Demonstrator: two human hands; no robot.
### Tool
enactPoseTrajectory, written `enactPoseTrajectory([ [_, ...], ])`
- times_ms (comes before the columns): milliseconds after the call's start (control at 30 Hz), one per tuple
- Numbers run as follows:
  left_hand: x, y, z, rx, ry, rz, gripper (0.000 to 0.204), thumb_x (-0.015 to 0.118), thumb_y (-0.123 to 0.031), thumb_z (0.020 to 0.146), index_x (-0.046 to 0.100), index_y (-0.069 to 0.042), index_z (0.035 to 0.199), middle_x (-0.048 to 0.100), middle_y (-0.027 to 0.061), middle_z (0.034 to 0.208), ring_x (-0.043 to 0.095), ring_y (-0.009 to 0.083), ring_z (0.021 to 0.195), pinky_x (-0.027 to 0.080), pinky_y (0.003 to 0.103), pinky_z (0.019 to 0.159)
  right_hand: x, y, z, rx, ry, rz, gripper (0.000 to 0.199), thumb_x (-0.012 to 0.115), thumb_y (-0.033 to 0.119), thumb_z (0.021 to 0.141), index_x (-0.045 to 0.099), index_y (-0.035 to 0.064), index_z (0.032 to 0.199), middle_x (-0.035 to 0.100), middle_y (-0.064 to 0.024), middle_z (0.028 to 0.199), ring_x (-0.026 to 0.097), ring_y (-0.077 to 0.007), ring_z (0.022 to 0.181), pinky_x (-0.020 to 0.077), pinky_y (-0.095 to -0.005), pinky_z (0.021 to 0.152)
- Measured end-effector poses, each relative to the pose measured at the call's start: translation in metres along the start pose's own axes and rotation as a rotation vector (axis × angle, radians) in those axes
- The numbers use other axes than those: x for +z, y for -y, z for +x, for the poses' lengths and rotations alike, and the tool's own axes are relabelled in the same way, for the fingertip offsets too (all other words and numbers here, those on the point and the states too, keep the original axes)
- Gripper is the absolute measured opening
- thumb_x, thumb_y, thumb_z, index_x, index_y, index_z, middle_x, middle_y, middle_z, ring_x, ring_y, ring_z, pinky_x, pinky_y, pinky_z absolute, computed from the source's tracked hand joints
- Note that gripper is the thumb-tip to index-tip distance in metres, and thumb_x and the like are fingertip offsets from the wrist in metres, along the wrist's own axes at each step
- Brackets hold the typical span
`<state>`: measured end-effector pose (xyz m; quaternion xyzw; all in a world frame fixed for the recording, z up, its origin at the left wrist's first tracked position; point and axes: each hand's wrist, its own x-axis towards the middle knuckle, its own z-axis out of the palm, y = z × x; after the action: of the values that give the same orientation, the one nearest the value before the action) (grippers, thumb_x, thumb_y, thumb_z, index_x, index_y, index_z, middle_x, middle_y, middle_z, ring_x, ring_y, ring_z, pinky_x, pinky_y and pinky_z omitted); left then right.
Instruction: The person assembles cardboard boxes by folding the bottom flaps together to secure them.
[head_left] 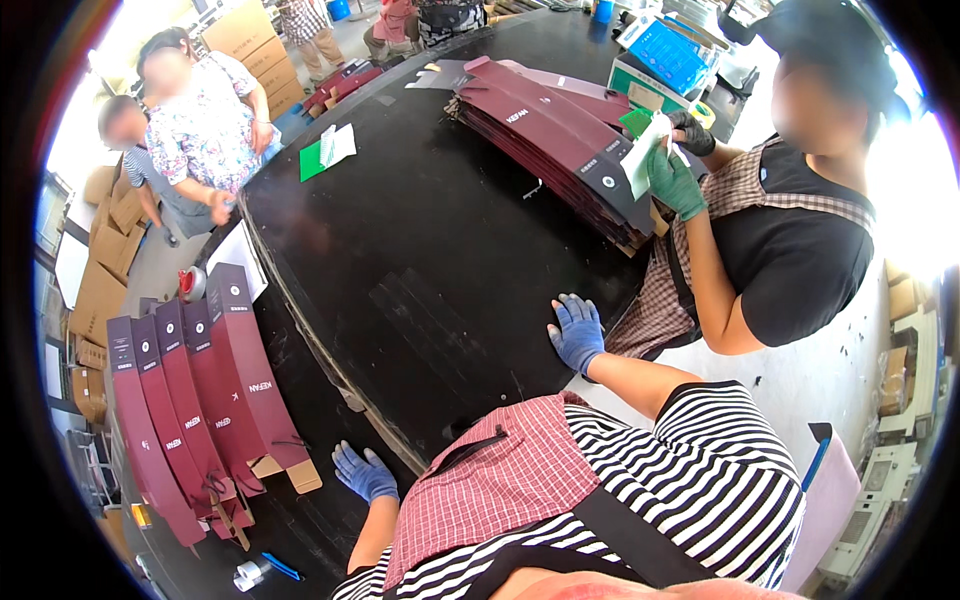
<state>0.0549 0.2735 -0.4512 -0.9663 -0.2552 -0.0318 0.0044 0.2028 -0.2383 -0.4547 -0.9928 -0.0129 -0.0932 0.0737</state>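
My left hand (365, 472), in a blue glove with bare fingertips, lies on the black table (400, 330) with its fingers stretched out. It holds nothing and is nearest to a group of long maroon boxes (245, 380) on the left, some with brown cardboard end flaps showing. Resting flat on the table's near right part is my right hand (578, 333), gloved alike, fingers spread and nothing in them. Beyond it, a stack of flat maroon box sheets (540, 120) lies on the far right side.
A co-worker in gloves (675, 185) at the right holds a white and green sheet (645, 155). Green and white paper (328, 155) lies at the far left. A blue cutter (283, 567) and tape rolls (248, 574) are near the front. Other people stand beyond the table.
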Motion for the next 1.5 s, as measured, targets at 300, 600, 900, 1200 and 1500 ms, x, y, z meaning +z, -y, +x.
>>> enactPoseTrajectory([
  [300, 0.017, 0.008, 0.000, 0.065, -0.117, 0.000, 0.062, 0.054, -0.035, 0.102, 0.038, -0.008, 0.156, 0.040, 0.0147, 0.160, 0.033, 0.0342, 0.152, 0.025, 0.056, 0.122, -0.002, 0.000, 0.001, 0.006, 0.009, -0.013, 0.058, 0.055, 0.041, 0.099, 0.050, 0.0102, 0.148, 0.049, -0.0118, 0.153, 0.039, -0.0307, 0.146, 0.0223, -0.0522, 0.123],
  [600, 0.003, 0.003, 0.002, 0.074, -0.101, -0.005, 0.061, 0.055, -0.034, 0.101, 0.040, -0.009, 0.154, 0.042, 0.0138, 0.159, 0.035, 0.0343, 0.150, 0.027, 0.056, 0.121, -0.008, 0.002, 0.000, 0.024, 0.020, -0.004, 0.057, 0.056, 0.041, 0.099, 0.053, 0.0097, 0.146, 0.049, -0.0116, 0.153, 0.039, -0.0306, 0.146, 0.0231, -0.0513, 0.123],
  [900, 0.013, 0.012, 0.001, 0.083, -0.147, 0.044, 0.058, 0.055, -0.035, 0.103, 0.041, -0.010, 0.153, 0.043, 0.0125, 0.158, 0.037, 0.0327, 0.148, 0.030, 0.055, 0.120, -0.007, 0.000, -0.002, 0.043, 0.048, 0.005, 0.058, 0.052, 0.043, 0.100, 0.051, 0.0099, 0.148, 0.046, -0.0107, 0.156, 0.036, -0.0292, 0.149, 0.0215, -0.0507, 0.125],
  [1200, 0.007, 0.007, 0.007, 0.101, -0.170, 0.037, 0.057, 0.056, -0.033, 0.102, 0.043, -0.009, 0.152, 0.045, 0.0134, 0.157, 0.040, 0.0333, 0.147, 0.030, 0.054, 0.119, -0.012, -0.002, 0.001, 0.058, 0.050, 0.027, 0.059, 0.052, 0.043, 0.100, 0.051, 0.0096, 0.149, 0.046, -0.0103, 0.156, 0.035, -0.0294, 0.149, 0.0207, -0.0502, 0.125],
  [1500, -0.042, -0.015, -0.002, -0.028, 0.026, -0.169, 0.061, 0.070, -0.032, 0.086, 0.055, -0.006, 0.139, 0.055, 0.0162, 0.144, 0.047, 0.0362, 0.136, 0.037, 0.050, 0.113, -0.044, 0.015, 0.022, -0.106, -0.099, 0.203, 0.050, 0.073, 0.029, 0.084, 0.062, 0.0104, 0.128, 0.060, -0.0134, 0.134, 0.054, -0.0338, 0.125, 0.0405, -0.0489, 0.106],
])
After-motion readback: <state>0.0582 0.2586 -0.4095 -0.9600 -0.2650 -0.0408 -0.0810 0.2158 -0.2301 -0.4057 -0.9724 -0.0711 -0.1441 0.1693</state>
